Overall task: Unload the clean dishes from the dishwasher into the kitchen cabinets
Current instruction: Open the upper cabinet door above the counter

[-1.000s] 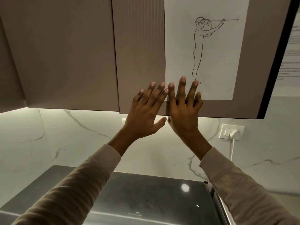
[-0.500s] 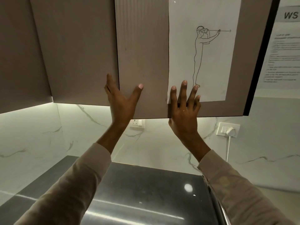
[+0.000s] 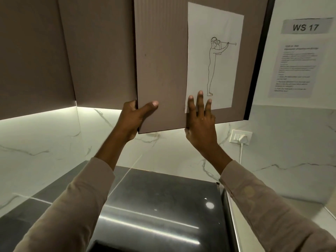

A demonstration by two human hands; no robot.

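Up at the door, the left hand grips its edge and the right hand presses flat, fingers straight; it is barely ajar, so the unloading all seems left to do.

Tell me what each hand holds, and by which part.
Left hand grips the cabinet door by its lower left corner, thumb on the front, fingers behind the edge. Right hand holds nothing: straight fingers press the door's front, over the paper's bottom corner.

Fingers of left hand behind cabinet door; wall notice txt illegible.
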